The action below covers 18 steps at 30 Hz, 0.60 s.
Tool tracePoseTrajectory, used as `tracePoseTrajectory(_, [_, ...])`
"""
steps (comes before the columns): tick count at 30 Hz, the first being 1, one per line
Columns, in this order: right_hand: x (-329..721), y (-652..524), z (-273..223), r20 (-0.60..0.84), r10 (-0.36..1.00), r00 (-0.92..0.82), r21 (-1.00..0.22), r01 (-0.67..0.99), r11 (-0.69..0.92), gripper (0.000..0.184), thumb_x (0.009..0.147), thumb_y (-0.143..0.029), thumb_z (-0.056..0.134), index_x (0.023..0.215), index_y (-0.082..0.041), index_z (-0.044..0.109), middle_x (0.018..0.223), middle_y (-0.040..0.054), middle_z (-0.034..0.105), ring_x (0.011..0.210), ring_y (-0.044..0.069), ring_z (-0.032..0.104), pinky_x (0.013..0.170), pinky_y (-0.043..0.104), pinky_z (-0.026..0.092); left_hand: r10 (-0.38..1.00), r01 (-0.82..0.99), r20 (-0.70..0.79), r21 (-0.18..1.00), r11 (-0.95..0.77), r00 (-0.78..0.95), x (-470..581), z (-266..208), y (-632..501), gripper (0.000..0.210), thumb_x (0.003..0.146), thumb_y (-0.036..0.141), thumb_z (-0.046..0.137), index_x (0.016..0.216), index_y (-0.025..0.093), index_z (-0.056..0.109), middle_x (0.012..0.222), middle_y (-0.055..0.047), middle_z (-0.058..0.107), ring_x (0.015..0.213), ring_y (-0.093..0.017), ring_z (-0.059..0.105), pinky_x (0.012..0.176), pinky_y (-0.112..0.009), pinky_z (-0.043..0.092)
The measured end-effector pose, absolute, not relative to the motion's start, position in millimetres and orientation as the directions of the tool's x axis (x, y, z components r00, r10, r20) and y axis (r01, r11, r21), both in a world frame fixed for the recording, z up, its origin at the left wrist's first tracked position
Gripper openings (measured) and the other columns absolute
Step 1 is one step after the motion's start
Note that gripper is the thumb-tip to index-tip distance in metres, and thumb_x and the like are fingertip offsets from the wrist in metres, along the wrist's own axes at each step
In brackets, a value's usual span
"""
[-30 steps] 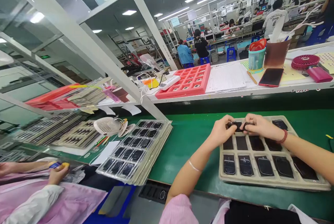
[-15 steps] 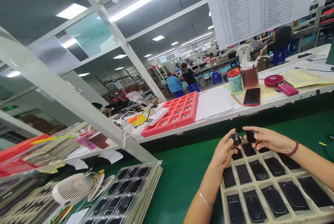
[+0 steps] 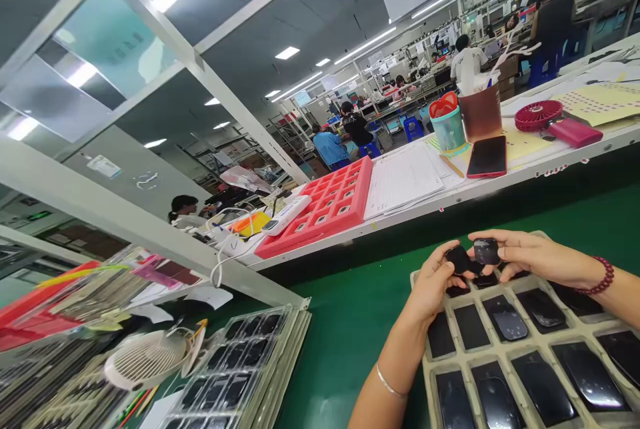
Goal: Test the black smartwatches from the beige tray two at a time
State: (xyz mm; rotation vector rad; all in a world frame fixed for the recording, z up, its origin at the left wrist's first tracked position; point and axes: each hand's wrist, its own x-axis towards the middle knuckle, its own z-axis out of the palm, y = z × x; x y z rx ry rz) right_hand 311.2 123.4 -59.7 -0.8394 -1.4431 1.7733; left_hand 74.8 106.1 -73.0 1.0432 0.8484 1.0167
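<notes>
Above the far edge of a cream compartment tray [image 3: 467,363], my two hands are close together. My left hand [image 3: 434,280] is closed on a small black rounded piece [image 3: 457,259], pinched between thumb and fingers. My right hand [image 3: 537,257] pinches another small black glossy piece [image 3: 486,251], its face catching the light. The two pieces are side by side and nearly touch; I cannot tell whether they do. Below, the tray's compartments hold several flat black glossy pieces [image 3: 545,385]. My hands cover part of the tray's far row.
At left stands a stack of clear trays [image 3: 270,365] with black pieces, beside a white fan [image 3: 145,359]. A shelf ahead carries a red compartment tray [image 3: 320,205], papers [image 3: 405,179], a phone [image 3: 487,156], cups and a pink handheld fan [image 3: 539,115]. Several people sit farther off.
The right-hand piece has turned, so its glossy face now shows. Both pieces have come closer together. The view has shifted and tilted slightly.
</notes>
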Motion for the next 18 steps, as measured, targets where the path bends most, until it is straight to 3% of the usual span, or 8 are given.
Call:
tracePoseTrajectory(2, [310.5,124.7,-59.7,-0.048,0.833,-0.551,-0.990,-0.085,-0.113,0.061,0.083,-0.042,0.076,0.140,-0.024,0.063,0.112,0.0093,0.074,0.091,0.024,0.073,0.075,0.036,0.065,0.953,-0.204,-0.081,0.968,0.145,0.293,75.7,-71.4,105.1,0.057,0.078,0.034,0.078,0.131,0.017,0.062,0.098,-0.006,0.066,0.080,-0.018,0.071,0.068,-0.026,0.054])
tracePoseTrajectory(8, [307.3,123.6,-55.8,0.019,0.795,-0.607,-1.000,-0.028,0.002,0.053,0.084,-0.036,0.073,0.134,-0.021,0.066,0.087,0.0036,0.071,0.076,0.019,0.068,0.069,0.031,0.062,0.957,-0.023,-0.035,0.999,0.044,0.289,78.0,-69.6,104.4,0.053,0.079,0.034,0.075,0.125,0.013,0.063,0.085,-0.004,0.066,0.070,-0.016,0.068,0.058,-0.023,0.047])
tracePoseTrajectory(13, [307.6,124.0,-59.4,0.068,0.780,-0.623,-0.998,-0.037,0.058,0.041,0.089,-0.048,0.071,0.119,-0.021,0.071,0.101,0.0062,0.069,0.076,0.018,0.067,0.061,0.026,0.058,0.957,0.020,0.011,1.000,-0.017,0.289,78.8,-69.3,103.5,0.052,0.081,0.052,0.073,0.114,0.013,0.067,0.083,-0.006,0.068,0.069,-0.018,0.069,0.055,-0.023,0.046])
tracePoseTrajectory(18, [311.0,124.6,-61.1,0.061,0.770,-0.636,-0.997,-0.005,0.074,0.047,0.092,-0.061,0.065,0.108,-0.018,0.073,0.096,0.0071,0.073,0.062,0.014,0.066,0.056,0.025,0.055,0.959,0.028,0.025,0.999,-0.034,0.283,78.5,-71.3,104.2,0.053,0.082,0.060,0.070,0.108,0.013,0.071,0.087,-0.009,0.073,0.064,-0.016,0.068,0.055,-0.023,0.045])
